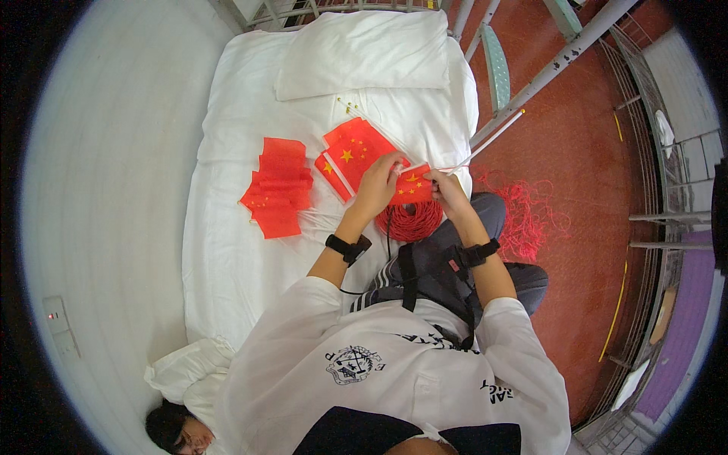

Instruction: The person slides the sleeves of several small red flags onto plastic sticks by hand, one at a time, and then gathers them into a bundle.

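Both my hands are closed on a small red flag (413, 192) with yellow stars. My left hand (377, 184) pinches its white-edged upper left part. My right hand (449, 189) grips the right end, beside a thin white flagstick (491, 140) with a yellow tip that slants up and right. How far the stick runs into the flag is hidden by my fingers. Left of my left hand lies a stack of similar flags (350, 150), with several yellow-tipped sticks (350, 106) showing above it. Under the held flag sits a coil of red cord (413, 222).
Farther left, a fanned pile of red flags (279, 189) lies on the white bed (227, 280), against the wall. A pillow (364, 57) is at the far end. Tangled red string (527, 216) hangs right, near a metal bed post (553, 72). Another person's head (171, 425) shows lower left.
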The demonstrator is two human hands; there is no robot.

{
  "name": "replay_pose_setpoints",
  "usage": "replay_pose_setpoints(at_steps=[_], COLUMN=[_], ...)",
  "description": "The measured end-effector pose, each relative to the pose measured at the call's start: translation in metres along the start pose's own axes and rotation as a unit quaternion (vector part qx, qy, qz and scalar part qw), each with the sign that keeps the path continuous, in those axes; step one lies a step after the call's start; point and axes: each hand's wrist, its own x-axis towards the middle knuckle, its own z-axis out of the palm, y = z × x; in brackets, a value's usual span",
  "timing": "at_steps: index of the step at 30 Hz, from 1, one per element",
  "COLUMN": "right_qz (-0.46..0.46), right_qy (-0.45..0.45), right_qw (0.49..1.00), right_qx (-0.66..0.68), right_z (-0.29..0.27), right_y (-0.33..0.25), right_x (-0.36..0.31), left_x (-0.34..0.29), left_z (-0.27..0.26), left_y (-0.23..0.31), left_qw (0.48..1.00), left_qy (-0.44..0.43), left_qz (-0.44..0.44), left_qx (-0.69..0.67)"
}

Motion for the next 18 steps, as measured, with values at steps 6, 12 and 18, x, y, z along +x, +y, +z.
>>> replay_pose_setpoints(at_steps=[6,12,18], right_qz=[-0.044,-0.036,-0.197], right_qy=[-0.086,-0.169,-0.109], right_qw=[0.995,0.984,0.972], right_qx=[0.017,0.033,0.063], right_z=[0.007,0.003,0.000], right_y=[-0.003,0.001,-0.004], right_x=[-0.011,-0.009,-0.012], left_x=[0.001,0.000,-0.001], left_z=[0.004,0.003,-0.005], left_y=[0.000,-0.002,-0.001], left_qw=[0.992,0.972,0.986], left_qy=[-0.078,-0.122,-0.079], left_qz=[-0.025,-0.102,-0.102], left_qx=[-0.100,-0.171,-0.102])
